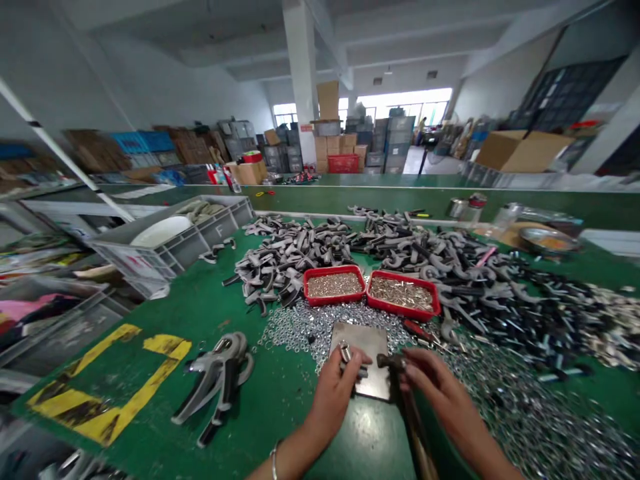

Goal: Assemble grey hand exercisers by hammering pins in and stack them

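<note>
Green-topped table (pixel 273 413): near its front edge, the left hand (pixel 333 387) pinches a small silvery cylindrical metal part (pixel 345 351) over a flat, square grey metal plate (pixel 367 340). Curled fingers of the right hand (pixel 440 387) meet a dark-headed hammer with a wooden handle (pixel 415 427) near its head (whether gripping, I cannot tell). Two red plastic trays (pixel 335 301) (pixel 404 310) sit farther from that edge.
</note>
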The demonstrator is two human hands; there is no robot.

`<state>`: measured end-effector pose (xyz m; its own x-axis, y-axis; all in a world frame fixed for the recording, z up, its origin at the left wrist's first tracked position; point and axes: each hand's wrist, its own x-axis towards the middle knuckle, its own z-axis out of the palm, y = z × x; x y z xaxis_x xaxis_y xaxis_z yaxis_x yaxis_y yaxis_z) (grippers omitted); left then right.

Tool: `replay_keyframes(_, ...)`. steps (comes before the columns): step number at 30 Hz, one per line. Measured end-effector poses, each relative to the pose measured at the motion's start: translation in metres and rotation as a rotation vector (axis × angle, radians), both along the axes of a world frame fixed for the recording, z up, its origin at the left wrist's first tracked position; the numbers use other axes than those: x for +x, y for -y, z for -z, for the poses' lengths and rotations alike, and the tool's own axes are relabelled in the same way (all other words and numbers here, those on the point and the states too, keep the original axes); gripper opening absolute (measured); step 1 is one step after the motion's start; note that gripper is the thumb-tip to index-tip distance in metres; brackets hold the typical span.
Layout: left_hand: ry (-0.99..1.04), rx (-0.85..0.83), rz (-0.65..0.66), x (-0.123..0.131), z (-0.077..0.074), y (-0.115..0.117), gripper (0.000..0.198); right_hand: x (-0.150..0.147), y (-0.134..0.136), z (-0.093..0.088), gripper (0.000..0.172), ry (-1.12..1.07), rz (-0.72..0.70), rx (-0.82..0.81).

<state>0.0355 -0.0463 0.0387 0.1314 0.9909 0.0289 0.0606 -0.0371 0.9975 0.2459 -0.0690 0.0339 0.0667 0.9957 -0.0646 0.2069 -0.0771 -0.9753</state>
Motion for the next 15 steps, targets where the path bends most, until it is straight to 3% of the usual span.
replay_keyframes(4, -0.067, 0.112, -0.013, 0.003, -0.002, 0.003, 0.030, -0.060, -0.004, -0.003, 0.032, -0.565, -0.147, -0.183)
replay_keyframes(8, -0.116, 0.087, -0.070, 0.001, 0.000, 0.006, 0.034, -0.076, -0.005, 0.007, 0.027, -0.864, -0.181, -0.307)
replay_keyframes(12, -0.162, 0.050, -0.122, 0.000, 0.003, 0.009, 0.037, -0.066, 0.000, 0.007, 0.027, -0.784, -0.266, -0.275)
replay_keyframes(15, -0.169, 0.020, -0.113, 0.000, -0.004, 0.010, 0.038, -0.058, 0.002, 0.004, 0.024, -0.455, -0.282, -0.135)
